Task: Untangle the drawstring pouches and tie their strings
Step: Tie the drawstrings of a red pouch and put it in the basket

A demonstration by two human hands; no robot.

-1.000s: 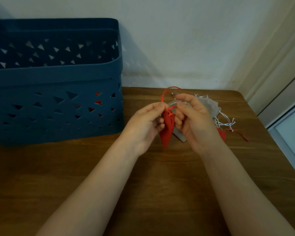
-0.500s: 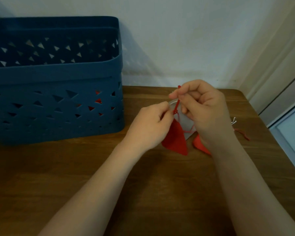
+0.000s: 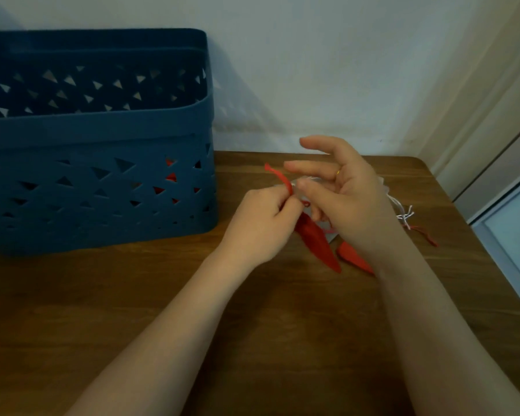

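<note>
Blue basket (image 3: pixel 96 139) sits far left on the bench (image 3: pixel 132 295). Left hand (image 3: pixel 261 223) pinches the red string (image 3: pixel 278 175) above the red pouch (image 3: pixel 315 241), which hangs slanting down-right. Right hand (image 3: pixel 342 190), just right, fingers spread, nearest the loose end. The knot is hidden between the hands; pale pouches behind are mostly covered.

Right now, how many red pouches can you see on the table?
2. One red pouch hangs from the left hand; another lies on the table under the right wrist. Red shows inside the basket too, perhaps more.
</note>
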